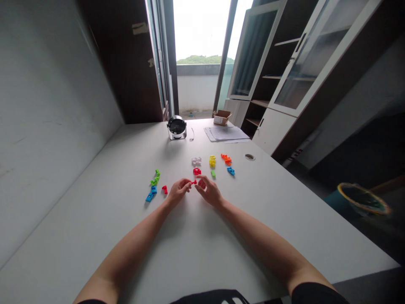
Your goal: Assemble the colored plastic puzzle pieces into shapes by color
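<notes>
Between my hands, near the middle of the white table (190, 236), is a small red piece (194, 182). My left hand (179, 189) pinches it at its left end. My right hand (209, 191) is at its right side, thumb and forefinger apart around it. Just beyond my fingers lies a red piece (197, 171), with white pieces (196, 161) behind it. Another red piece (165, 190) lies left of my left hand, beside blue pieces (151, 194) and green pieces (155, 178). Past my right hand are yellow pieces (212, 161) and a small green piece (213, 173).
Orange pieces (226, 159) and a blue piece (230, 171) lie to the right, near a round cable hole (249, 157). Farther back stand a round black and silver device (176, 127), papers (229, 133) and an open cardboard box (222, 118). A wall borders the left side.
</notes>
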{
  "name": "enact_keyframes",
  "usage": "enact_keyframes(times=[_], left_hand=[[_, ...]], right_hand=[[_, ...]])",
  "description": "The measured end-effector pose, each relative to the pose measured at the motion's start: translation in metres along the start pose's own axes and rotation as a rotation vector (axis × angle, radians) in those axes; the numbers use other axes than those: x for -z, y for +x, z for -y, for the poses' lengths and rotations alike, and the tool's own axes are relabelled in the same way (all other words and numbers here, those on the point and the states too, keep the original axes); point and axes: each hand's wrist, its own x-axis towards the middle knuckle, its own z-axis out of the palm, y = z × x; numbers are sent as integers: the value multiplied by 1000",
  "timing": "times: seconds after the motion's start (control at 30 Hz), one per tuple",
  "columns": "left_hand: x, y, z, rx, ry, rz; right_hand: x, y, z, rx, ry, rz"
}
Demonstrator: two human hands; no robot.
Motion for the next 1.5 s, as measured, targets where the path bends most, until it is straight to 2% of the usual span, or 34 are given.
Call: enact_keyframes(times=[0.37, 0.97, 1.5], left_hand=[[1, -2, -3, -12, 32, -3], [0, 0, 4, -10, 46, -26], [-2, 0, 1, -16, -52, -27]], right_hand=[[-3, -2, -9, 80, -19, 66], [-4, -3, -9, 121, -17, 39], [-3, -1, -2, 49, -26, -12]])
